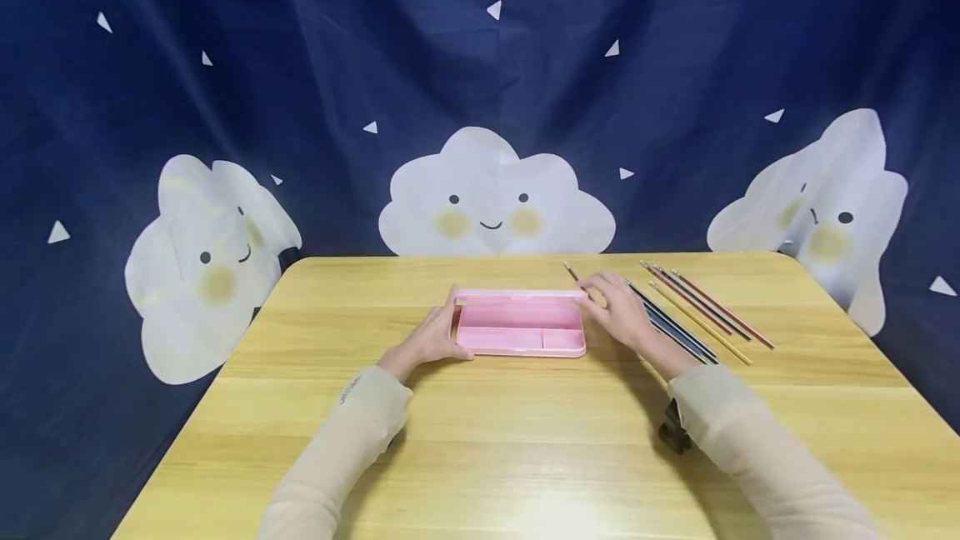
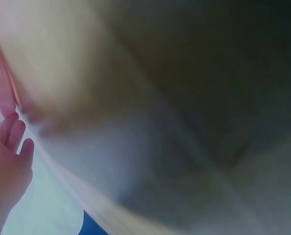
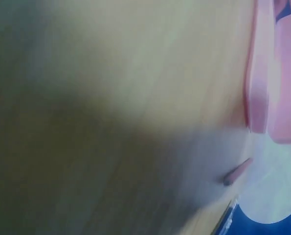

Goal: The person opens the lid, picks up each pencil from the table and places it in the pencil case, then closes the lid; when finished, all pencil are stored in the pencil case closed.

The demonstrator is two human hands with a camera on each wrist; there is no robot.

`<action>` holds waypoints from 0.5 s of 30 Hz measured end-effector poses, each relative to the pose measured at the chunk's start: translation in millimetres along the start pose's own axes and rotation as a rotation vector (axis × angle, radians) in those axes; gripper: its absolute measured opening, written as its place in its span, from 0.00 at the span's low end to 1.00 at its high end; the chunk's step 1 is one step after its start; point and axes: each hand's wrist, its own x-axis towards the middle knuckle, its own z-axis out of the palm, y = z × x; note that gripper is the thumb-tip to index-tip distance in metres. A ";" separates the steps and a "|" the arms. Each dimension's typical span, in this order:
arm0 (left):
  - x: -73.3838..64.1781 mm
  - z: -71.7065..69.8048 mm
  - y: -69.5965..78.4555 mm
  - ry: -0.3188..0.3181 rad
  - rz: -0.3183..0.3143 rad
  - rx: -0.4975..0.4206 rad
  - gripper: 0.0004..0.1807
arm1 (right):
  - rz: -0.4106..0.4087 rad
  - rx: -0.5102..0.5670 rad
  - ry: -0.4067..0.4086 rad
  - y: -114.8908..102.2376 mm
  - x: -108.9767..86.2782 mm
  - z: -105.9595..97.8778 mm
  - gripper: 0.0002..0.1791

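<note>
A pink pencil case (image 1: 501, 340) lies open on the table, its lid (image 1: 517, 295) raised along the back. Inside, the tray shows a long compartment and a small one at the right. My left hand (image 1: 429, 336) grips the case's left end, thumb at the front corner and fingers up by the lid. With thumb and fingers, my right hand (image 1: 618, 311) holds the right end of the lid. The right wrist view shows the case body (image 3: 257, 93) beside the raised lid (image 3: 287, 98). Fingers (image 2: 15, 129) show near the pink case in the left wrist view.
Several pencils (image 1: 701, 307), red, dark, blue and yellow, lie slanted to the right, some partly behind my right hand. A single dark red pencil (image 1: 572, 272) sticks out beyond that hand. A dark blue curtain (image 1: 337, 48) with cloud faces hangs behind the wooden table (image 1: 495, 440).
</note>
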 end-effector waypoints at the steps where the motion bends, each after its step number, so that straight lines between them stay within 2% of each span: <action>1: 0.5 0.1 0.4 -0.009 -0.006 0.016 0.68 | 0.034 0.038 0.054 0.1 1.6 2.3 0.12; 3: 1.1 0.3 0.7 -0.017 -0.003 0.041 0.68 | 0.085 0.099 0.144 -0.9 5.4 7.3 0.08; 5: 1.3 0.4 0.4 -0.017 0.013 0.057 0.68 | 0.114 0.116 0.204 -2.0 8.9 11.8 0.05; 8: 2.8 -0.1 -0.2 -0.005 0.066 0.062 0.66 | 0.151 0.104 0.221 -3.3 12.9 15.1 0.06; 11: 4.1 -1.4 -0.5 -0.002 0.101 0.080 0.63 | 0.176 0.067 0.122 -0.3 14.4 15.7 0.17; 15: 4.2 -3.2 0.7 -0.026 0.066 0.115 0.62 | 0.203 0.015 -0.121 6.1 14.7 15.3 0.35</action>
